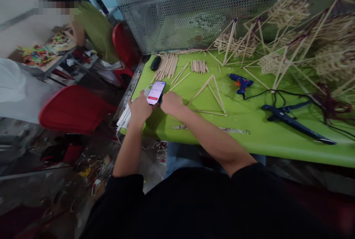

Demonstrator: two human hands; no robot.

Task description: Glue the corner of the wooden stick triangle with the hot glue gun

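Observation:
A lit smartphone is at the left part of the green tabletop, its screen facing up with a red button near the bottom. My left hand grips the phone at its lower left corner, thumb along the bottom edge. Close by the phone's right side, my right hand is closed with its fingers curled under; whether anything is in them is hidden. Just right of that hand lies a triangular frame of thin wooden sticks. Beyond the phone are loose long sticks.
A blue glue gun and a dark cutter tool lie to the right among black cable. Stick structures crowd the back right. Stick bundles and a black mouse-like object lie behind. Another person sits far left.

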